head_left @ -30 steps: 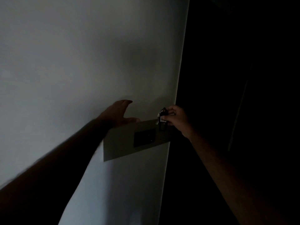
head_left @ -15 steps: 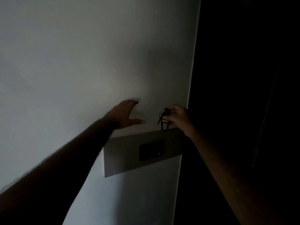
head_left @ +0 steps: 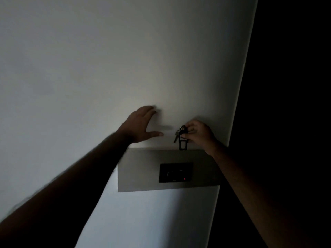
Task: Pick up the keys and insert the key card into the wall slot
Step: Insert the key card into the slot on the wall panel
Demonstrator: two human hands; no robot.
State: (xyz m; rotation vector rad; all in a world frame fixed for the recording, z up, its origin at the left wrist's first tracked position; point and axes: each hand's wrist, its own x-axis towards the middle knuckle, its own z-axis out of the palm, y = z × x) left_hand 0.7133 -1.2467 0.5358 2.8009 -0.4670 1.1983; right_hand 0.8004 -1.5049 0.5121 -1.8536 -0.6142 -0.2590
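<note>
My right hand [head_left: 198, 134] pinches a bunch of keys [head_left: 180, 135] with a dark rectangular key card tag [head_left: 183, 144] hanging from it. The tag's lower end sits at the top edge of a grey wall plate [head_left: 139, 169]. A black slot unit [head_left: 176, 172] with a small red light is set in that plate, below the tag. My left hand [head_left: 141, 125] lies flat on the white wall with fingers spread, left of the keys and above the plate.
The white wall [head_left: 107, 68] ends at a corner edge [head_left: 240, 86] on the right. Beyond it the room is dark and nothing can be made out. The light is dim.
The view has shifted, so the wall plate now sits lower and more level. My right hand holds the keys slightly higher above the plate; the left hand stays flat on the wall.
</note>
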